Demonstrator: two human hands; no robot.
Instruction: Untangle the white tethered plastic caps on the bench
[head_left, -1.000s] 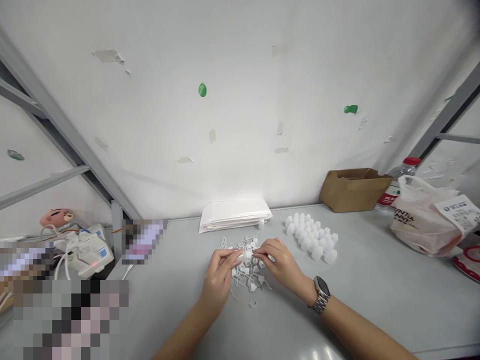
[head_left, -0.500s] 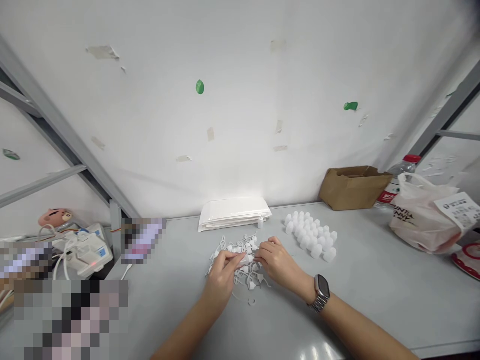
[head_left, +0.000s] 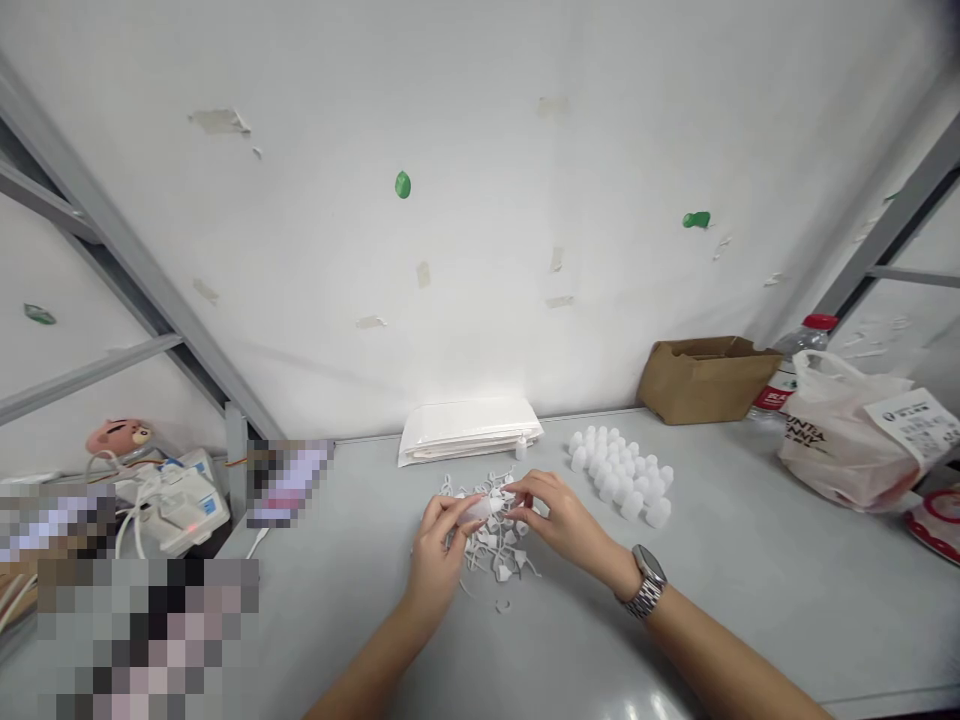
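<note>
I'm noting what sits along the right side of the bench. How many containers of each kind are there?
Cardboard box: 1
Red-capped plastic bottle: 1
Plastic bag: 1
Total: 3

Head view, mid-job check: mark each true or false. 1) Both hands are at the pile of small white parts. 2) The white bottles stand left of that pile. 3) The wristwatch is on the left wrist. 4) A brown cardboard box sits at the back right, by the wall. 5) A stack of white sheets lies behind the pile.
1) True: the left hand and right hand pinch a small white piece over the pile of small white parts.
2) False: the white bottles stand right of the pile.
3) False: the wristwatch is on the right wrist.
4) True: the cardboard box is there.
5) True: the stack of white sheets lies behind the pile.
</note>
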